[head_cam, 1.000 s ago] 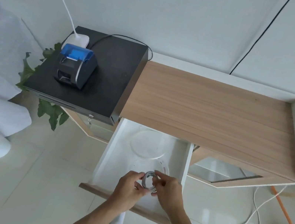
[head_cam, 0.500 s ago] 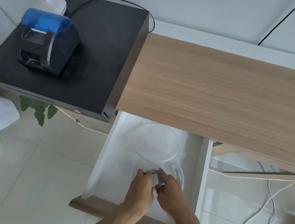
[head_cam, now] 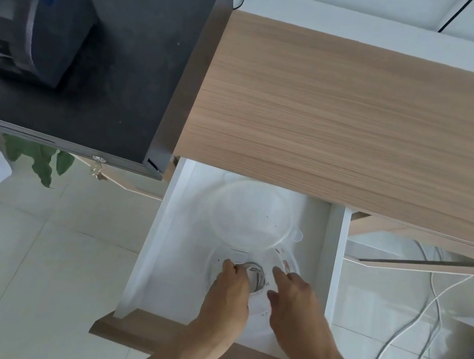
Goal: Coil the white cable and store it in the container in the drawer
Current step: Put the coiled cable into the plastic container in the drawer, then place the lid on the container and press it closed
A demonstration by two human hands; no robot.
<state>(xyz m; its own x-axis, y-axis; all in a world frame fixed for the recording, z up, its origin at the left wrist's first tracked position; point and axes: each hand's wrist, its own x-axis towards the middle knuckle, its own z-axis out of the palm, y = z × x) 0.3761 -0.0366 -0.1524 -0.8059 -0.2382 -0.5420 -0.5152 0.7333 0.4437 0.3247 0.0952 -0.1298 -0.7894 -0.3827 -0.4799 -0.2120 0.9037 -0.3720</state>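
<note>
one view only, from my head, looking down into the open drawer (head_cam: 176,232) under the wooden desktop (head_cam: 364,122). my left hand (head_cam: 231,291) curls around the white cable (head_cam: 256,278), now a small coil, its fingers closed on the coil's left side and lowering it into the clear round container (head_cam: 293,267) at the front of the drawer. my right hand (head_cam: 296,302) is just beside the coil with fingers loosely spread; i cannot tell whether its fingertips touch the loops. the clear lid (head_cam: 251,216) lies in the drawer behind the container, overlapping its far rim. a black box (head_cam: 131,52) carrying a blue-topped printer (head_cam: 27,19) sits to the left of the desktop; loose cords (head_cam: 413,318) trail on the floor to the right.

step in hand, as i judge it: seating the coil. to do it well, i set the loops flat on the container's floor, press lightly with the free hand so they do not spring open, then let go with the left fingers last.
</note>
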